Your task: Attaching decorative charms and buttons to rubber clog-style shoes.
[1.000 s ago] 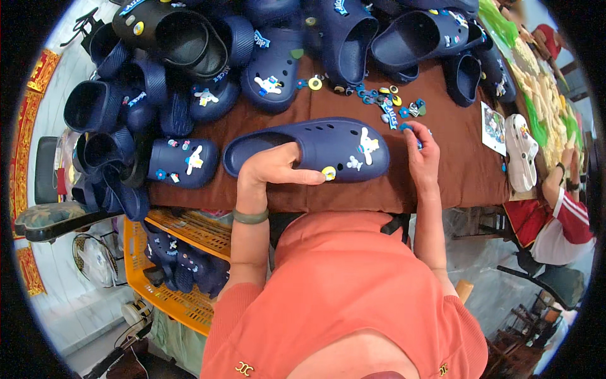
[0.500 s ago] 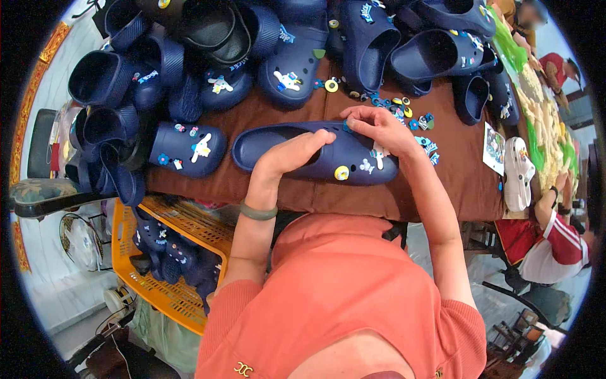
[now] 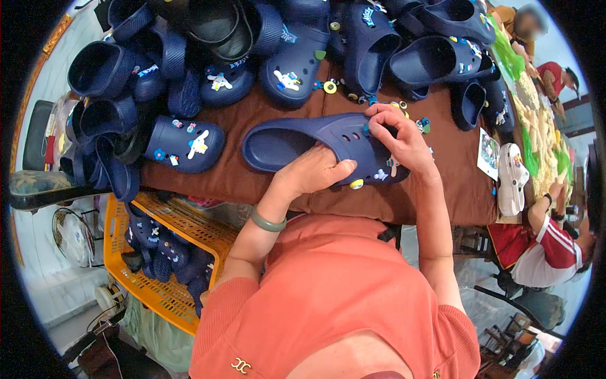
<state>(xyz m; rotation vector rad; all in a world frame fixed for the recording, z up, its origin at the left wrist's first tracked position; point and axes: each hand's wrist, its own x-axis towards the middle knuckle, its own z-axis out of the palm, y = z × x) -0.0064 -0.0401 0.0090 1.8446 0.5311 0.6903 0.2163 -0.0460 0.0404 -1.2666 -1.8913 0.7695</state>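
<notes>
A navy clog (image 3: 275,144) lies sideways on the brown tablecloth (image 3: 457,189) before me, its toe to the right. My left hand (image 3: 315,170) has its fingers inside the opening, out of sight, with the thumb gripping the near rim. With fingertips closed around a small blue charm (image 3: 366,129), my right hand (image 3: 404,144) touches the far side of the holed upper. A yellow round charm (image 3: 356,184) and a white charm (image 3: 392,166) sit on the toe, partly covered. Left of it stands another navy clog (image 3: 183,144) bearing several charms.
Navy clogs (image 3: 290,69) are heaped along the far side, with loose charms (image 3: 423,125) near my right hand. At right lie a printed card (image 3: 488,155) and a white clog (image 3: 512,179). An orange crate (image 3: 158,300) of clogs stands below left; a person (image 3: 546,252) sits at right.
My left hand has slid its fingers into the clog's opening. The clog has tilted and shifted slightly right. My right hand has moved a little right along the upper.
</notes>
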